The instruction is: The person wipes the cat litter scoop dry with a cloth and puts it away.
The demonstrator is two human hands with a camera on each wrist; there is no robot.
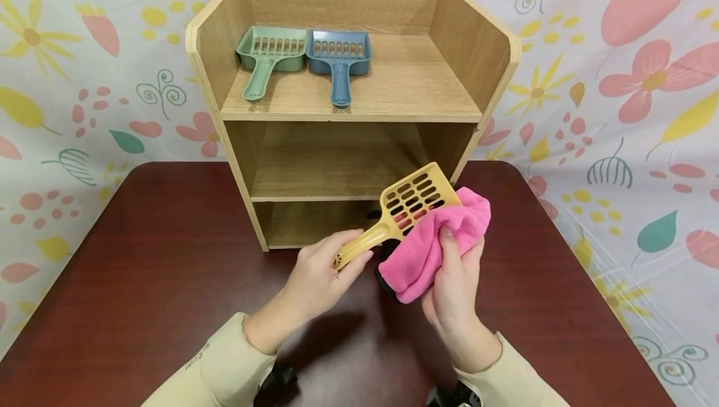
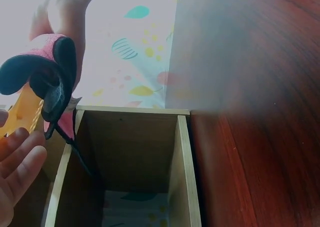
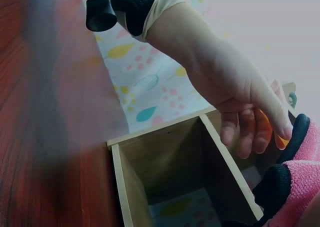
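A yellow litter scoop [image 1: 365, 241] with a slotted head is tilted up to the right before the wooden shelf. My left hand [image 1: 320, 279] grips its handle, thumb along the near side. My right hand [image 1: 456, 298] holds a pink cloth [image 1: 414, 264] with dark edging against the right side of the scoop's head, covering part of the slots. In the left wrist view, the cloth's dark edging [image 2: 62, 62] wraps about the scoop [image 2: 25, 109]. The right wrist view shows the left hand [image 3: 232, 77] beside the pink cloth [image 3: 300, 192]; most of the scoop is hidden there.
A three-level wooden shelf [image 1: 351, 116] stands on the dark red-brown table [image 1: 151, 269]. On its top level, a green litter scoop [image 1: 259, 79] and a blue litter scoop [image 1: 340, 82] lie side by side. A flower-patterned cloth backdrop [image 1: 635, 145] hangs behind.
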